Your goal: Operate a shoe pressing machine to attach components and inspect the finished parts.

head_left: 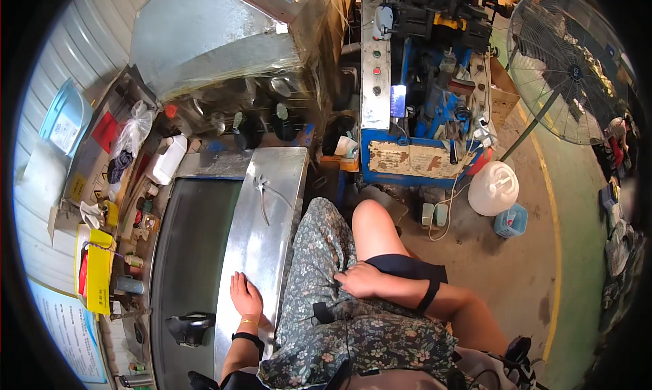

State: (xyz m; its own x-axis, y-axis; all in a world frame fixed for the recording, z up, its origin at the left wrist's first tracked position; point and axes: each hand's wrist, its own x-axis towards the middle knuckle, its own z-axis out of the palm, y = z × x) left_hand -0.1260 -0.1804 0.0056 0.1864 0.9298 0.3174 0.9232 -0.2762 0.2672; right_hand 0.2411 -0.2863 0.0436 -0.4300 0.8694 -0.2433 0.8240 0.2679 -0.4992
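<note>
My left hand (245,295) lies flat on a shiny metal ledge (268,234), its fingers stretched out and holding nothing. Farther up that ledge rests a pair of metal pliers (263,194), its handles spread. My right hand (361,280) is on my lap, fingers curled in on the floral apron (316,244) beside a bare knee. Just what its fingertips pinch is partly hidden, but cloth gathers there. To the left of the ledge runs a dark conveyor belt (197,254), and a black shoe (191,329) sits on it near my left forearm.
Ahead stands a blue machine (414,176) with a control panel and a phone on it. A large fan (575,72), a white jug (494,188) and a blue basket (511,221) stand to the right. A metal hood (217,43) and a yellow box (100,271) are at left.
</note>
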